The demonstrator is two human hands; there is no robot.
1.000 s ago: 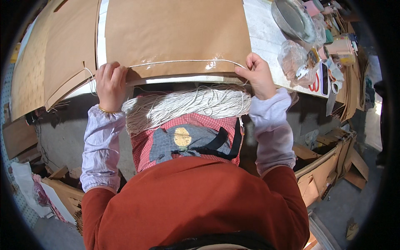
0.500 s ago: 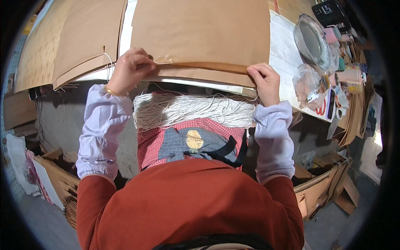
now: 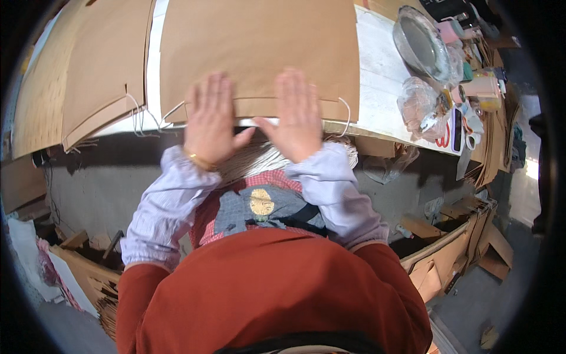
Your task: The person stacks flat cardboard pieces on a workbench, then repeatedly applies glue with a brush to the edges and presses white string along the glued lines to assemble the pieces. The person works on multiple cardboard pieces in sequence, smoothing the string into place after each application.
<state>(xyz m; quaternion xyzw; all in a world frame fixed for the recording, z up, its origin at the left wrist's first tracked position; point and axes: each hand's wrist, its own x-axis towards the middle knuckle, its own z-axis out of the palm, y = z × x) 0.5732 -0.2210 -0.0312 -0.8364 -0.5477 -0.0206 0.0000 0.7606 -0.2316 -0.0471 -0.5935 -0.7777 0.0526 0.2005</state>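
Observation:
A large brown kraft paper sheet [image 3: 259, 53] lies on the white tabletop, its near edge a flat folded strip [image 3: 253, 107]. White cord shows at both ends of this strip: a curved right cord end [image 3: 346, 107] and a left cord end [image 3: 173, 111]. My left hand [image 3: 211, 121] rests palm down across the strip, fingers straight and pointing away from me. Beside it my right hand [image 3: 296, 118] lies flat in the same way, slightly blurred. Neither hand grips anything. Below them, partly hidden by my hands and sleeves, a bundle of white cords [image 3: 259, 162] lies across my lap.
More brown paper with cord [image 3: 103, 65] lies to the left. On the right are a metal basin [image 3: 421, 44], a crumpled plastic bag [image 3: 420, 106], scissors [image 3: 470, 140] and a dark phone [image 3: 456, 130]. Cardboard boxes [image 3: 442, 265] stand low at the right.
Both hands have let go of the ends of the paper's near fold and moved inward. They now lie flat on it. The fold, raised before, is down, with cord showing at its ends.

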